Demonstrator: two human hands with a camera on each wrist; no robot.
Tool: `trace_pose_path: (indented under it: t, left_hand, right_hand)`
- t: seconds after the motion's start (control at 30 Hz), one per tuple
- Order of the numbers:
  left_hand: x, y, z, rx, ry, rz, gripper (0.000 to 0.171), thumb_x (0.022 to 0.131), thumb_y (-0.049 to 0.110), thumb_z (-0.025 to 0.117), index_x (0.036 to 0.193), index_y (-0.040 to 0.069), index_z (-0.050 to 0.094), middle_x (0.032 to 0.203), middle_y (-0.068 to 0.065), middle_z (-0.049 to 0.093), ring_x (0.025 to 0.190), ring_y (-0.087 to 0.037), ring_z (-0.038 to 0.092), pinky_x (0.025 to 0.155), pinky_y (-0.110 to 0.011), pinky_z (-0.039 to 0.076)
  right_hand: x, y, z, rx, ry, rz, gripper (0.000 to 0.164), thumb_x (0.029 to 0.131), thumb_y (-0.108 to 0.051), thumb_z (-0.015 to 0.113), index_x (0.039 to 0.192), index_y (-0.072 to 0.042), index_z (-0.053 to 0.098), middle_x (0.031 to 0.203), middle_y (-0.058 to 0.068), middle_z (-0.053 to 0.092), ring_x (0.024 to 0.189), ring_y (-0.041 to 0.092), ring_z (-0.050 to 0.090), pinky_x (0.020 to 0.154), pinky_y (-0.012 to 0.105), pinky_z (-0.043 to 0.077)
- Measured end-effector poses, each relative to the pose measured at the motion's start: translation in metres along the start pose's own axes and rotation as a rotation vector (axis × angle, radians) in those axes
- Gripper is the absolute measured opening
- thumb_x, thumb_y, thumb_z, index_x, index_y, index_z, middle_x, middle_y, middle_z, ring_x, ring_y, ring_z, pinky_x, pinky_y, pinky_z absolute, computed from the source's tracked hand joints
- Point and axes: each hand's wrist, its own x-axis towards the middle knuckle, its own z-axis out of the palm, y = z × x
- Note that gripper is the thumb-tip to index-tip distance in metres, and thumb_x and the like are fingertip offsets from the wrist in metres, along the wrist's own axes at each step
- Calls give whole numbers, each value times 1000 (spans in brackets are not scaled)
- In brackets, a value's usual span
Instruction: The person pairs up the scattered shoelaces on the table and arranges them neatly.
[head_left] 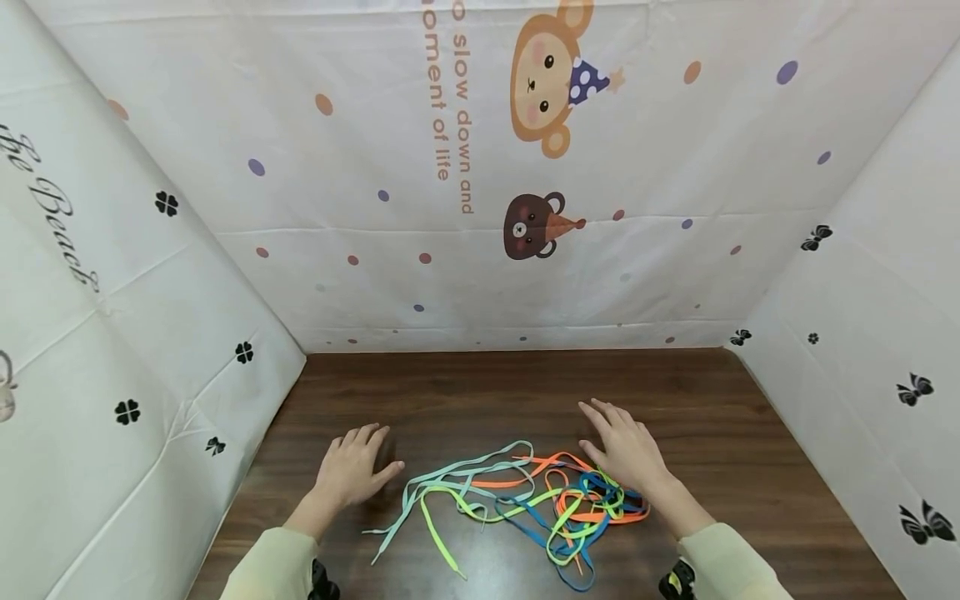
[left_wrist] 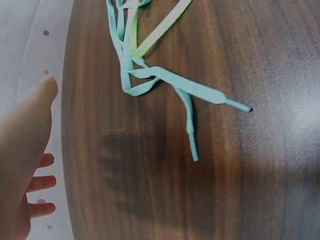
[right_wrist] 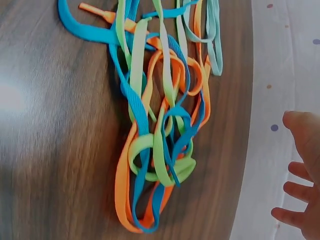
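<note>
A loose tangle of flat shoelaces lies on the dark wooden table between my two hands. The pale mint shoelace spreads to the left, its tipped ends nearest my left hand. A lime green shoelace trails toward the front, while the orange shoelace and the blue shoelace are looped together on the right. My left hand, fingers spread, is left of the laces and holds nothing. My right hand is just beyond the right end of the tangle, fingers extended and apart, holding nothing.
Printed white cloth walls stand around the wooden table: a back wall with cartoon animals and dots, a left wall and a right wall. Pale sleeves cover both forearms, with dark straps at the wrists.
</note>
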Motion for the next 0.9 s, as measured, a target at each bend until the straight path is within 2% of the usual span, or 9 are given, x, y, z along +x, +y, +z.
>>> trace_pose_path:
  t: [0.3, 0.5, 0.67, 0.9]
  left_hand:
    - [-8, 7, 16, -9, 28, -19, 54, 81, 49, 62, 119, 10, 57, 115, -12, 54, 101, -31, 54, 81, -49, 44]
    - [-15, 13, 29, -21, 30, -45, 48, 79, 44, 66, 112, 9, 60, 108, -11, 56, 95, -30, 56, 78, -49, 46]
    - [-20, 16, 40, -28, 48, -30, 45, 77, 41, 68, 109, 10, 61, 103, -10, 57, 91, -29, 56, 75, -47, 47]
    - [-21, 22, 48, -24, 76, -29, 41, 74, 36, 71, 104, 8, 62, 97, -9, 56, 84, -28, 56, 71, -44, 48]
  right_hand:
    - [4, -11, 18, 27, 48, 0, 57, 80, -31, 70, 131, -13, 51, 124, 14, 54, 108, 34, 54, 77, 51, 47]
    - [7, -19, 25, 43, 35, 1, 54, 81, -30, 70, 129, -12, 53, 121, 13, 56, 108, 32, 54, 77, 49, 48]
    - [10, -26, 32, 47, 39, -10, 50, 81, -28, 69, 126, -12, 55, 117, 11, 58, 105, 30, 55, 76, 47, 49]
    - [14, -40, 44, 60, 20, -30, 47, 82, -27, 69, 124, -12, 56, 112, 8, 59, 100, 28, 57, 74, 44, 49]
